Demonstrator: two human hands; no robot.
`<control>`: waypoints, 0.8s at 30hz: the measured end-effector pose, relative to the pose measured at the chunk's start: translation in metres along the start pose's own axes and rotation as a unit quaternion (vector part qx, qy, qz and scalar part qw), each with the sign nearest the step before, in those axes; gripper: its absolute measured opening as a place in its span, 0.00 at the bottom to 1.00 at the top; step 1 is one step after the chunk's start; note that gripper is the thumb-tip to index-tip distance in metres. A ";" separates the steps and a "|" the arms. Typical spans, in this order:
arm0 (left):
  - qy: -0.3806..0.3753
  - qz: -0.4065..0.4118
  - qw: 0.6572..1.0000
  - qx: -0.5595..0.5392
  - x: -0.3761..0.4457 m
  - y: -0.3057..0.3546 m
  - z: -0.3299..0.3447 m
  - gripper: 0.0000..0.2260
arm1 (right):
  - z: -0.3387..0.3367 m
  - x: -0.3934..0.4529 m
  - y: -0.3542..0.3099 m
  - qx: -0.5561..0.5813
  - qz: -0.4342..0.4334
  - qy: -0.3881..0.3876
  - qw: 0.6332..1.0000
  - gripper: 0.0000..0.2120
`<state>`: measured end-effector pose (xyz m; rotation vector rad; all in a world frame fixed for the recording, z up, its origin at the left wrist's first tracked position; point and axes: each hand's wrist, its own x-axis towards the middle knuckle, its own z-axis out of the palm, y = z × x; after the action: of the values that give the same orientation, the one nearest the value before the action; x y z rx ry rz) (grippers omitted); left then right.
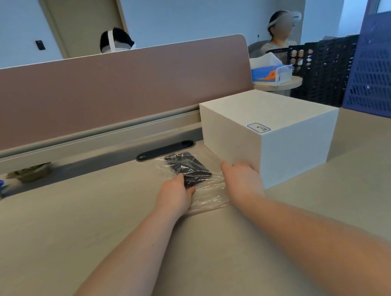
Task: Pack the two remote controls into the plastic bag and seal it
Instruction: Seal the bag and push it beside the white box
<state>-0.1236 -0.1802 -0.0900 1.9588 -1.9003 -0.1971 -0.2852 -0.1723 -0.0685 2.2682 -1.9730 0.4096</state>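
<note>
A clear plastic bag (210, 193) with a red zip strip along its near edge lies flat on the desk. Black remote controls (189, 167) show through the plastic in the bag's far half; I cannot tell them apart as two. My left hand (174, 195) rests on the bag's left side, fingers curled against the near end of the remotes. My right hand (241, 179) lies palm down on the bag's right edge, beside the white box. The bag's right side is hidden under that hand.
A white box (270, 135) with a small blue label stands right of the bag, touching my right hand. A brown divider panel (97, 91) runs along the desk's back. Blue and black crates (378, 74) stand at the far right. Two people sit beyond the divider.
</note>
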 end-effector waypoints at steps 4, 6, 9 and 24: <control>0.005 0.001 1.000 0.003 -0.005 -0.002 -0.001 0.13 | 0.005 -0.002 0.001 -0.039 -0.018 -0.009 0.999 0.16; 0.017 -0.002 1.000 0.021 -0.013 -0.006 -0.002 0.14 | 0.007 -0.004 0.001 -0.066 -0.034 -0.008 0.997 0.15; 0.023 0.004 0.998 0.053 -0.031 -0.012 -0.007 0.18 | 0.006 -0.008 0.004 -0.094 -0.061 -0.017 0.994 0.15; 0.040 -0.052 0.998 0.019 -0.105 -0.030 -0.024 0.18 | -0.017 -0.064 0.017 0.015 -0.076 -0.059 0.995 0.13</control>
<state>-0.0936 -0.0729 -0.0980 2.0605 -1.7656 -0.1119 -0.3115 -0.1094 -0.0708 2.4924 -1.8396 0.2985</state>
